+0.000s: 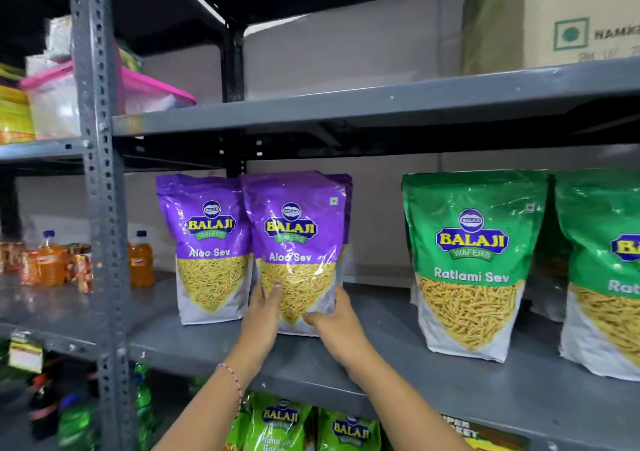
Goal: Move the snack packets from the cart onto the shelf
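A purple Aloo Sev packet stands upright on the grey middle shelf. My left hand grips its lower left side and my right hand holds its lower right corner. Another purple packet edge shows right behind it. A second purple Aloo Sev packet stands just to its left, touching it. Two green Ratlami Sev packets stand further right on the same shelf. The cart is out of view.
A grey upright post bounds the shelf on the left, with orange bottles beyond it. Green packets fill the shelf below. A cardboard box and a pink-lidded tub sit above. A gap separates purple and green packets.
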